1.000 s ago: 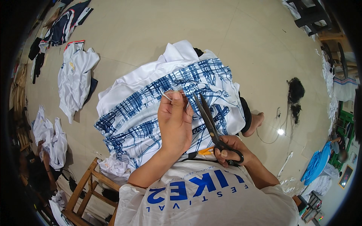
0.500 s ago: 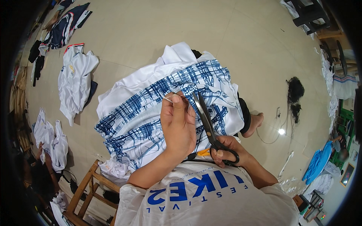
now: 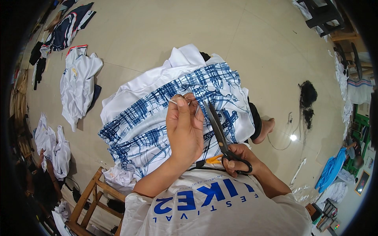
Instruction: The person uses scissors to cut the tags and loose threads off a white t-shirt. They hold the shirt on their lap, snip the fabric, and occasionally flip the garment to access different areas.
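White garments with a blue sketch-like print (image 3: 136, 113) lie spread over my lap. Above them, my left hand (image 3: 183, 131) is closed in a pinch, palm turned up, with a thin white thread (image 3: 173, 102) between thumb and fingers. Part of the thread stretches toward the curled fingertips. In my right hand (image 3: 241, 155) is a pair of large scissors (image 3: 217, 128) with black handles and dark blades. The blades point away from me, just right of my left fingers, with their tips apart from the pinched thread.
A white shirt (image 3: 78, 86) lies on the tiled floor to the left, with dark striped clothing (image 3: 72, 27) farther off. A wooden chair (image 3: 88, 196) stands at lower left. On the right are a black tangled heap (image 3: 308, 96) and a black stool (image 3: 323, 17). Another person (image 3: 49, 179) sits at far left.
The scissors have drawn back slightly toward me and to the right, away from my left fingertips. My left hand keeps its pinch on the thread, barely shifted.
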### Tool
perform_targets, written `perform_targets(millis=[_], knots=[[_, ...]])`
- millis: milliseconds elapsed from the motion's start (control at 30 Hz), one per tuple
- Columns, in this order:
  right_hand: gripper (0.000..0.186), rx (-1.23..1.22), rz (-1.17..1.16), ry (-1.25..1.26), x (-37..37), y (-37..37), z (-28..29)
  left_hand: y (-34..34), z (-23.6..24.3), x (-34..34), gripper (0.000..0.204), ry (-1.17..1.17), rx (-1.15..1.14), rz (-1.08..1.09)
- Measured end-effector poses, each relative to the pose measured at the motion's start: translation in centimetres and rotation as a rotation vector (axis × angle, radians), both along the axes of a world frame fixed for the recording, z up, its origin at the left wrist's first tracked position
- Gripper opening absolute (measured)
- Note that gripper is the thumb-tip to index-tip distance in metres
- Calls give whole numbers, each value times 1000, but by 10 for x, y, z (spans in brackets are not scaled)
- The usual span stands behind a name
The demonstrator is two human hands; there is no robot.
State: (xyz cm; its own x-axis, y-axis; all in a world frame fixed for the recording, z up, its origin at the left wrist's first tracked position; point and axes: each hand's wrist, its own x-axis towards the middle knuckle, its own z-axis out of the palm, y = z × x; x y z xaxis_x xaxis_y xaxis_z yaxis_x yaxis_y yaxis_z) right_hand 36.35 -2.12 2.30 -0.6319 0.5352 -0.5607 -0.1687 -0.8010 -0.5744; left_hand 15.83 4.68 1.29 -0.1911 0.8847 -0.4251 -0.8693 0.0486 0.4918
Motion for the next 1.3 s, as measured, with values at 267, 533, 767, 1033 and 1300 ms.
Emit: perform_targets(millis=[267, 533, 767, 1033, 1300], knots=[[33, -24, -9, -5, -2, 1, 0, 0, 2, 0, 18, -7, 9, -14], [32, -18, -27, 10, -3, 2, 4, 3, 3, 0, 17, 14, 15, -56], [32, -32, -52, 10, 0, 0, 4, 8, -4, 1, 24, 235, 93, -56], [32, -34, -32, 13, 1, 1, 2, 11, -5, 2, 16, 302, 34, -87], [33, -43, -31, 16, 0, 3, 2, 11, -3, 3, 15, 253, 13, -104]])
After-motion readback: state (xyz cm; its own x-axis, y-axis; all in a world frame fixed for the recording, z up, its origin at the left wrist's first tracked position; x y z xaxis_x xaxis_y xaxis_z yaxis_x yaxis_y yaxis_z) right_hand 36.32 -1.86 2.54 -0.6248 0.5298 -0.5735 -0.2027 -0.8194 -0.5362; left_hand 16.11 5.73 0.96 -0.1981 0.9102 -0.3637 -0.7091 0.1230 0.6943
